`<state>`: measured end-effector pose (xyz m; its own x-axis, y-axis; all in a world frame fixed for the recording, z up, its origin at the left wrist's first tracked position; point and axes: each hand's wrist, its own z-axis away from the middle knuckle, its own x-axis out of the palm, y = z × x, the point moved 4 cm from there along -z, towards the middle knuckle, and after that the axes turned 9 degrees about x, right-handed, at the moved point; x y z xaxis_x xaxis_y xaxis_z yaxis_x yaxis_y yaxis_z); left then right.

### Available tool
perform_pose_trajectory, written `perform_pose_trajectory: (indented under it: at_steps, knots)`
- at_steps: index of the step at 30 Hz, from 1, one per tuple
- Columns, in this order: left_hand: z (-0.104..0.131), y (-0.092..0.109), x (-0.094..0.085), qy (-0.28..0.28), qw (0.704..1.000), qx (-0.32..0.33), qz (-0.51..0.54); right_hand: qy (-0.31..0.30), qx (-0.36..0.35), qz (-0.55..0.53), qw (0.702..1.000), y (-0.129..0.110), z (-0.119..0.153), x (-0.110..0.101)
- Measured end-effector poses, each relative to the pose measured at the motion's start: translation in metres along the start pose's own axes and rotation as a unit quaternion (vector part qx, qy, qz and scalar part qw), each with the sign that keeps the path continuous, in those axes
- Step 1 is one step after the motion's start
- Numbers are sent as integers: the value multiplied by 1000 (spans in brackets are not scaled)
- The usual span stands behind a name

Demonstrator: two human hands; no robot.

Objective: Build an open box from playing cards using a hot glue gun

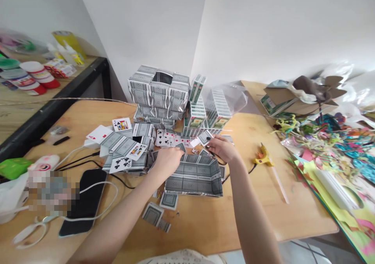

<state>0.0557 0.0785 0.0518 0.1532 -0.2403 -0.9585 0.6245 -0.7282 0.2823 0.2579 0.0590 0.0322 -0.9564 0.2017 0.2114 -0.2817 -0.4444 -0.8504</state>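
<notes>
My left hand (169, 159) is closed at the upper left corner of an open box made of grey-backed playing cards (195, 176); what its fingers hold, if anything, is hidden. Behind the box's right corner, my right hand (221, 147) pinches a card (205, 138) by its edge, with something dark also at the fingers. Face-up cards (165, 138) lie on the table just behind my hands. To the left is a heap of loose cards (121, 145) on a card-built piece. A taller structure of folded cards (159, 92) stands at the back.
Stacked green card packs (195, 115) stand by the wall. A yellow glue gun (265, 154) lies to the right, near coloured craft scraps (334, 139). At the left are a black phone (84, 201), cables and scissors (31, 232). Loose cards (152, 214) lie in front.
</notes>
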Motion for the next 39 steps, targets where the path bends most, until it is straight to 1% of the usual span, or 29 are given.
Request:
perform_pose_trajectory:
  at_steps: [1,5,7,10,12,14,16,18,20,21,22,24,25,27,29,30,31,32,34,36,38,39]
  knots:
    - [0,0,0,3,1000,0,0,1,-6,-22,1000,0,2,0]
    - [1,-1,2,16,1000,0,-3,7,-36,-51,998,0,16,1]
    - [0,-1,2,16,1000,2,-7,-3,-49,-54,997,1,25,6]
    - [-1,-3,3,12,1000,4,-11,-18,-50,-39,998,6,34,14]
    - [-1,-5,5,9,1000,2,-11,4,-51,-26,998,10,36,16]
    - [1,-6,6,14,1000,-3,-3,53,-65,-13,996,10,36,16]
    - [3,-5,3,45,999,6,13,105,-87,2,991,7,37,16]
    - [7,1,-4,109,993,29,34,138,-110,23,984,3,39,20]
    - [9,10,-14,177,980,61,62,151,-130,48,979,-2,42,30]
    - [10,16,-19,199,973,79,82,151,-140,62,977,-4,43,36]
    - [9,21,-24,210,967,100,105,149,-152,79,974,-6,45,43]
    - [6,29,-30,215,955,127,162,144,-186,125,964,-12,50,56]
    - [4,30,-33,218,949,127,190,134,-202,150,959,-15,53,62]
    - [0,26,-37,228,938,104,241,85,-221,196,952,-23,57,70]
    - [-4,19,-39,230,929,72,281,35,-225,237,945,-30,59,72]
    - [-5,16,-40,227,925,58,298,32,-231,260,937,-34,59,69]
    - [-6,13,-41,224,922,47,313,49,-243,285,926,-37,58,66]
    - [-7,10,-41,222,919,37,324,78,-262,306,912,-41,58,62]
    - [-7,7,-41,219,919,21,326,122,-299,328,888,-44,56,56]
    - [-6,5,-39,209,935,4,287,120,-301,321,890,-42,53,53]
    - [-4,3,-34,186,957,0,222,115,-279,329,895,-36,50,50]
    - [-3,1,-30,175,965,5,195,120,-268,348,890,-32,49,48]
